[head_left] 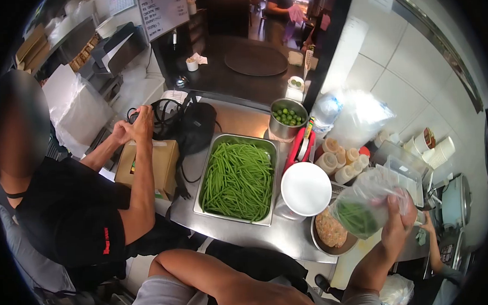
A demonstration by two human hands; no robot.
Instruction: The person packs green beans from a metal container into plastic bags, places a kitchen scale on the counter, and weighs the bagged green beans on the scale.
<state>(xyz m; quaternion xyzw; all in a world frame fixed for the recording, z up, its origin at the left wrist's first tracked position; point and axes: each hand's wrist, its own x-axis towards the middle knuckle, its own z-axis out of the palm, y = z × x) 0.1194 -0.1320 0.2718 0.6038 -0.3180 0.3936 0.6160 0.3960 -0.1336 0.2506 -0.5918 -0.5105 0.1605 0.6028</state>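
Observation:
My right hand (398,214) is closed on the top of a clear plastic bag (372,194) with green beans (357,218) in its lower part. The bag hangs beside a round metal bowl (318,241) of pinkish minced mixture (331,229), partly covering it. My left forearm (210,274) bends across the bottom of the view; its hand lies beyond the lower edge. In front of me, a steel tray (203,207) is heaped with long green beans (237,179). A white-lidded tub (306,189) stands right of the tray.
At left, a co-worker (79,212) handles a small black object above a cardboard box (147,161). A black bag (197,122) with cables lies behind. Beyond the tray are a pot of green limes (288,116), a red tape dispenser (297,148) and sauce bottles (341,157). Another person's arm (434,242) shows at right.

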